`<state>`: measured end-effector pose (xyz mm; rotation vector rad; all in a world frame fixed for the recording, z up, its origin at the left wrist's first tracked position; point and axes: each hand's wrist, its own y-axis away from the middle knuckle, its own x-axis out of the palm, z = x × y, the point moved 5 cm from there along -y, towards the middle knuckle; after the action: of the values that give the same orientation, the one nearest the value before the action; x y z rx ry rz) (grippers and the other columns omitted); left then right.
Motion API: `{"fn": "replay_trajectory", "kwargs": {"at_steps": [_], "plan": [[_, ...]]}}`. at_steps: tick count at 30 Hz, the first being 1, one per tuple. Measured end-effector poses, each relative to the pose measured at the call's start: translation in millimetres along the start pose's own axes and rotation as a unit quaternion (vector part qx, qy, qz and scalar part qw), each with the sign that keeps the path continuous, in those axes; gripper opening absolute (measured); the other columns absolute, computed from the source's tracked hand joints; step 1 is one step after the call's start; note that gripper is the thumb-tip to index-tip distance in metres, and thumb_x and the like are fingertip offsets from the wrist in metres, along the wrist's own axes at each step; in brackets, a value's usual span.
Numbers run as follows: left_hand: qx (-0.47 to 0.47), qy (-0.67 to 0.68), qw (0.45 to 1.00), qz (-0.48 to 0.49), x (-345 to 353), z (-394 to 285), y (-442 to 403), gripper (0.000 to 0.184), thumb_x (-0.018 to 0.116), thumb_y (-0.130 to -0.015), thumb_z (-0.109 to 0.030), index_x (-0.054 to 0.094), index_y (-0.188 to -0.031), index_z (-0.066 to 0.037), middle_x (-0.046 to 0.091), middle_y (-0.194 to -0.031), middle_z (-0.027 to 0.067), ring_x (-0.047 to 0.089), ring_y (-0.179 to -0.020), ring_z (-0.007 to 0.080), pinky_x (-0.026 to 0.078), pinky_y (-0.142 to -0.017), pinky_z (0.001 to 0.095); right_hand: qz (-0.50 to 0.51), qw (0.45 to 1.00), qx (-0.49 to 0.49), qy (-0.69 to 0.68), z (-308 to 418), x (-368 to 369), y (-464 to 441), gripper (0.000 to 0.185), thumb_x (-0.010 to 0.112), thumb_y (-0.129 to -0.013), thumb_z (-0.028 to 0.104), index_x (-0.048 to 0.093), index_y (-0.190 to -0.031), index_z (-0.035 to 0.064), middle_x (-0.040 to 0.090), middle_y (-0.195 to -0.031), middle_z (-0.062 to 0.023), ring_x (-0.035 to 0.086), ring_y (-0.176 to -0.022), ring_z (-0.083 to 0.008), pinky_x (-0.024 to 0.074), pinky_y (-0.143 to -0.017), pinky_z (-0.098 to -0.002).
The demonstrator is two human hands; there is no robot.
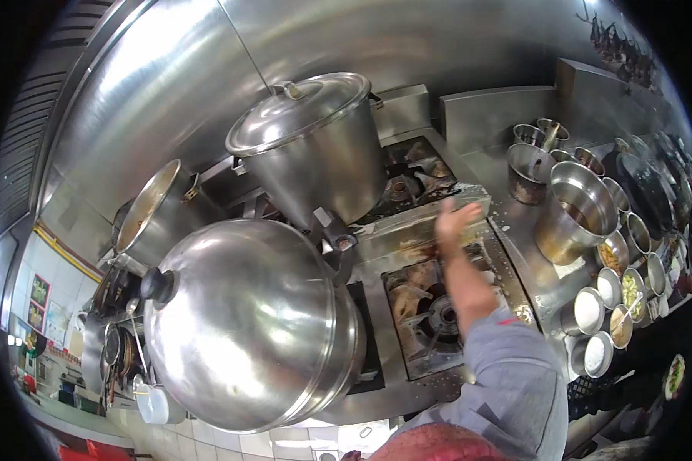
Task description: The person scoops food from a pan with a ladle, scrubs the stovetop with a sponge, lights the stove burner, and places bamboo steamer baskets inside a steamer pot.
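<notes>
As the right hand (457, 220) reached over the stove (373, 265), its fingers (473, 210) stood apart, wide and holding nothing. The grey sleeve (507, 369) covered the upper arm, while the bare forearm passed above the front burner (442, 313). The hand was nearest to the raised metal ledge (407, 229), which lay between the front burner and the rear burner (409, 183) and bore pale and brown marks; whether the skin touched it, one could not tell. To the left of the front burner sat a huge vessel with a shiny domed lid (238, 323), a black knob (157, 285) on its side facing away from the hand. Behind that, beside the rear burner, rose a tall stockpot (319, 173) under a flat lid (304, 114) with a metal handle. Farther left stood an open pot (152, 207) with brownish contents, too unclear to name. On the steel desk (527, 265) to the right, a deep open pot (577, 211) held dark liquid, with smaller metal containers grouped around it. Nearer the person, round tins (590, 311) held something white, and another tin (631, 288) held pale green pieces.
</notes>
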<state>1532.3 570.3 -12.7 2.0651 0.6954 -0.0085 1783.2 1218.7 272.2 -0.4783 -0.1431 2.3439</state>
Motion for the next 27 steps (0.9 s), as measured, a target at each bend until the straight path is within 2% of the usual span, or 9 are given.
{"fn": "replay_trajectory", "kwargs": {"at_steps": [4, 8, 14, 15, 16, 19, 22, 24, 27], "plan": [[-0.014, -0.004, 1.000, -0.005, -10.6, 10.6, 7.2, 0.026, 0.052, -0.081, -0.025, 0.060, -0.091, -0.003, 0.061, -0.077, 0.0086, 0.060, -0.067, 0.0188, 0.048, -0.053, 0.0329, 0.012, 0.999, 0.052, 0.004, 9.4, -12.7, -4.9, 0.082, 0.040, -0.087, 0.045, -0.003, -0.132, -0.0091, -0.006, -0.139, -0.0290, -0.003, -0.131, -0.0373, 0.0033, -0.107, -0.0404], [-0.016, -0.035, 0.999, 0.005, -14.5, 14.6, 16.5, 0.025, 0.051, -0.081, -0.025, 0.060, -0.092, -0.004, 0.061, -0.078, 0.0087, 0.060, -0.068, 0.0194, 0.048, -0.054, 0.0339, 0.108, 0.985, -0.125, -0.058, 36.1, 59.9, 179.7, 0.094, 0.050, -0.079, 0.050, -0.001, -0.134, -0.0065, -0.005, -0.137, -0.0321, -0.001, -0.128, -0.0452, 0.0061, -0.102, -0.0533], [-0.056, -0.079, 0.994, 0.052, -40.9, 53.7, 31.6, 0.025, 0.049, -0.082, -0.024, 0.060, -0.092, -0.005, 0.062, -0.079, 0.0089, 0.061, -0.071, 0.0202, 0.048, -0.057, 0.0354, 0.032, 0.999, -0.001, -0.021, 9.4, 7.5, 51.6, 0.091, 0.043, -0.083, 0.053, 0.000, -0.132, -0.0098, -0.002, -0.139, -0.0279, 0.000, -0.131, -0.0362, 0.0050, -0.106, -0.0407], [0.144, -0.291, 0.940, 0.099, -41.3, 64.8, 22.6, 0.024, 0.050, -0.079, -0.022, 0.061, -0.092, -0.005, 0.061, -0.084, 0.0124, 0.059, -0.077, 0.0271, 0.047, -0.065, 0.0380, 0.041, 0.998, 0.043, -0.001, 5.7, -14.3, 15.5, 0.089, 0.046, -0.083, 0.050, 0.003, -0.132, -0.0093, 0.003, -0.140, -0.0250, 0.004, -0.132, -0.0321, 0.0062, -0.107, -0.0372], [0.347, -0.474, 0.808, 0.048, -39.2, 56.9, 33.6, 0.024, 0.052, -0.076, -0.020, 0.061, -0.092, -0.005, 0.061, -0.088, 0.0160, 0.057, -0.084, 0.0340, 0.046, -0.073, 0.0405, 0.052, 0.996, 0.068, -0.031, -8.1, -29.3, -15.0, 0.087, 0.048, -0.083, 0.048, 0.004, -0.133, -0.0086, 0.005, -0.141, -0.0240, 0.006, -0.132, -0.0314, 0.0065, -0.107, -0.0368], [0.083, -0.151, 0.985, 0.032, -14.0, 20.6, -22.6, 0.024, 0.053, -0.075, -0.020, 0.061, -0.092, -0.004, 0.061, -0.089, 0.0161, 0.057, -0.084, 0.0338, 0.046, -0.073, 0.0403, -0.016, 0.997, 0.055, -0.043, -5.5, -21.6, -13.8, 0.083, 0.051, -0.083, 0.042, 0.007, -0.133, -0.0070, 0.007, -0.141, -0.0233, 0.007, -0.131, -0.0313, 0.0073, -0.107, -0.0361], [0.066, -0.104, 0.992, 0.025, 10.5, -29.9, -45.8, 0.025, 0.054, -0.074, -0.020, 0.060, -0.092, -0.004, 0.061, -0.089, 0.0162, 0.057, -0.084, 0.0337, 0.046, -0.074, 0.0400, 0.009, 0.993, -0.085, -0.083, 20.3, 45.3, 111.5, 0.091, 0.048, -0.082, 0.049, -0.002, -0.134, -0.0059, -0.007, -0.139, -0.0276, -0.001, -0.129, -0.0434, 0.0051, -0.104, -0.0486], [0.069, -0.100, 0.992, 0.026, 20.8, -51.0, -51.7, 0.025, 0.055, -0.074, -0.020, 0.060, -0.092, -0.004, 0.061, -0.089, 0.0162, 0.057, -0.084, 0.0336, 0.046, -0.074, 0.0398, 0.190, 0.967, -0.143, -0.088, 39.7, 63.3, 200.5, 0.091, 0.046, -0.082, 0.052, -0.001, -0.134, -0.0048, -0.008, -0.138, -0.0297, -0.002, -0.128, -0.0464, 0.0060, -0.103, -0.0501], [0.070, -0.088, 0.993, 0.027, 24.3, -64.9, -51.2, 0.025, 0.056, -0.073, -0.020, 0.060, -0.091, -0.004, 0.061, -0.089, 0.0163, 0.057, -0.084, 0.0335, 0.046, -0.074, 0.0396, 0.162, 0.971, -0.150, -0.089, 45.3, 54.1, 186.2, 0.089, 0.045, -0.082, 0.050, 0.000, -0.134, -0.0056, -0.009, -0.137, -0.0317, -0.002, -0.127, -0.0470, 0.0057, -0.104, -0.0498]]}}
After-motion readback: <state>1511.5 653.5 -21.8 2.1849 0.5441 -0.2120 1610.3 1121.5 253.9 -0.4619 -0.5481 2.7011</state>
